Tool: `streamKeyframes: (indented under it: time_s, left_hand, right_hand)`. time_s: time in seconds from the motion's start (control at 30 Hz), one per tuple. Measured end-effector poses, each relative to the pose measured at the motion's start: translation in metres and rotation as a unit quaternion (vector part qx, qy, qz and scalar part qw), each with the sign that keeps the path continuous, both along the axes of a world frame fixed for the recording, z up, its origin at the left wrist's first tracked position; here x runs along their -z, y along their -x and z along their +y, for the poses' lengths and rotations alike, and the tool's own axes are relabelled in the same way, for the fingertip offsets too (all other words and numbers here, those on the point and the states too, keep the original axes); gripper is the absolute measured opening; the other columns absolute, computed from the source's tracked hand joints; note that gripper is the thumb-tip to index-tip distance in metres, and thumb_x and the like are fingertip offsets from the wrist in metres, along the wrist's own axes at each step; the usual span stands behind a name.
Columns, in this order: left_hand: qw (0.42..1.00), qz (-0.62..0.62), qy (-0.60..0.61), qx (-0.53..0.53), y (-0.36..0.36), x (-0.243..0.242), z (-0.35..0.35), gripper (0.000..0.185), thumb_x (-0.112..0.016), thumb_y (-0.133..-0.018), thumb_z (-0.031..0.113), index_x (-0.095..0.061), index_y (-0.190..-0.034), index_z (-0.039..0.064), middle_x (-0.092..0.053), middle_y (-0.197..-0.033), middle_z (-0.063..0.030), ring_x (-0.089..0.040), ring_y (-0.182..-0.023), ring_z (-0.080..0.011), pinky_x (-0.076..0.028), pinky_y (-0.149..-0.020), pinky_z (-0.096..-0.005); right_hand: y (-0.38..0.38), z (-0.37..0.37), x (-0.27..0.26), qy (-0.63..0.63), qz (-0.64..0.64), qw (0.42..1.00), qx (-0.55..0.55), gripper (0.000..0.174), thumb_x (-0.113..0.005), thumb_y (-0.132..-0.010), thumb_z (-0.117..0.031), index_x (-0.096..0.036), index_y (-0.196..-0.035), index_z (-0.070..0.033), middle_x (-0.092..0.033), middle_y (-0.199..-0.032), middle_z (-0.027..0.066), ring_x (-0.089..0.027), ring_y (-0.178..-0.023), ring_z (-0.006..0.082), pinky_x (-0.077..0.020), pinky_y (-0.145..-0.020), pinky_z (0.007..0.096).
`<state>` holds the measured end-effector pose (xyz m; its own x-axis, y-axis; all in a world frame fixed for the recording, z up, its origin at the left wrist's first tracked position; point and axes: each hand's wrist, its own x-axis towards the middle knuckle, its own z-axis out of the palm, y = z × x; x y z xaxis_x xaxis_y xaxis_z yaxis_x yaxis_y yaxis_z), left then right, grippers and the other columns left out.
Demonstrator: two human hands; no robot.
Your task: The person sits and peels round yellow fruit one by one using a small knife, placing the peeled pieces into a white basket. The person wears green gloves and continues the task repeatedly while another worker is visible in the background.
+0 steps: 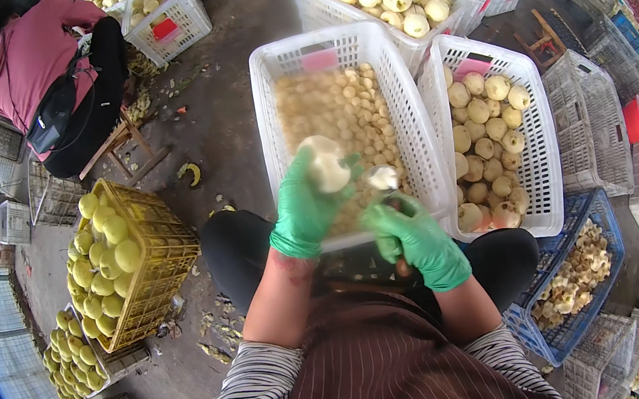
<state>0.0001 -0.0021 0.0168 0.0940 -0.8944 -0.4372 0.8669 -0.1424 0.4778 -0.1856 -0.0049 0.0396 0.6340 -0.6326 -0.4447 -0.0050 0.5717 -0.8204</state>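
Observation:
My left hand [308, 201], in a green glove, holds a peeled pale round fruit [326, 163] over a white plastic crate [263, 101]. My right hand [411, 235], gloved alike, is closed around the handle of a metal spoon-like tool [401, 205]. Its head carries a white lump [382, 178] and is a little apart from the fruit, to its right. Small round pale pieces [367, 103] lie in the crate below, partly blurred. Peeled fruits [480, 134] lie in a second white crate [544, 130] to the right.
A yellow crate [158, 258] of yellow-green fruits stands at left, a blue crate [613, 251] of brownish scraps at lower right. More white crates [320, 15] of peeled fruits stand ahead. A person [43, 62] in pink bends at upper left near a wooden stool [127, 146]. Peelings litter the floor.

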Motion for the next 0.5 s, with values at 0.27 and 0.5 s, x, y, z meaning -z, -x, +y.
streamKeyframes:
  time_s: [0.27,0.5]
  left_hand:
    - [0.998,-0.058,-0.02,-0.016,0.0,0.003,0.007,0.059,-0.058,-0.092,0.053,-0.049,-0.132,0.011,-0.063,-0.117,-0.0132,-0.065,-0.098,-0.025,-0.054,-0.063,-0.0298]
    - [0.998,-0.057,-0.015,-0.026,0.009,0.005,0.003,0.046,-0.067,-0.088,0.048,-0.057,-0.118,0.014,-0.063,-0.095,-0.0028,-0.063,-0.083,-0.0142,-0.053,-0.061,-0.0268]
  right_hand:
    - [0.012,-0.037,0.042,0.413,0.452,0.785,0.095,0.024,-0.067,-0.087,-0.024,-0.059,-0.088,-0.001,-0.058,-0.059,0.0101,-0.059,-0.052,0.0249,-0.0471,-0.051,0.0372]
    - [-0.011,-0.003,0.036,0.531,0.24,0.81,0.067,0.021,-0.068,-0.086,-0.018,-0.06,-0.097,-0.002,-0.062,-0.065,0.0127,-0.064,-0.059,0.0318,-0.0493,-0.053,0.0403]
